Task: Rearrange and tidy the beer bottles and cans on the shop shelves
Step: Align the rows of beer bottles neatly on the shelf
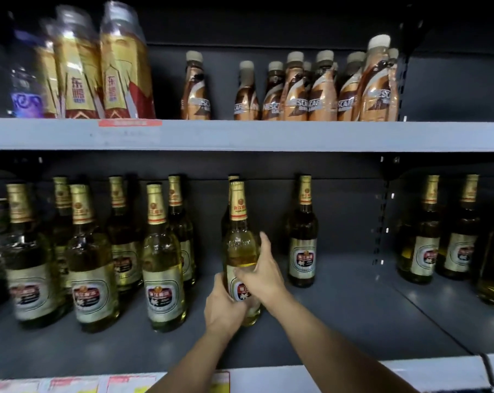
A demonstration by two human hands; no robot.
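I can't make out the blurred bottles at ten o'clock on the upper shelf (pixel 240 136). A second bottle hides behind the beer bottle (pixel 240 245) I hold upright on the lower shelf (pixel 353 313). My left hand (pixel 224 304) wraps its base; my right hand (pixel 261 275) curls round the label. Bare shelf lies between it and the lone bottle (pixel 303 236) at three o'clock.

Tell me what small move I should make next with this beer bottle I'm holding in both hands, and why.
Probably slide the held bottle left toward the front row bottle. Both the left hand and right hand grip it, and it stands apart from that row, with a gap between, and another bottle right behind it.
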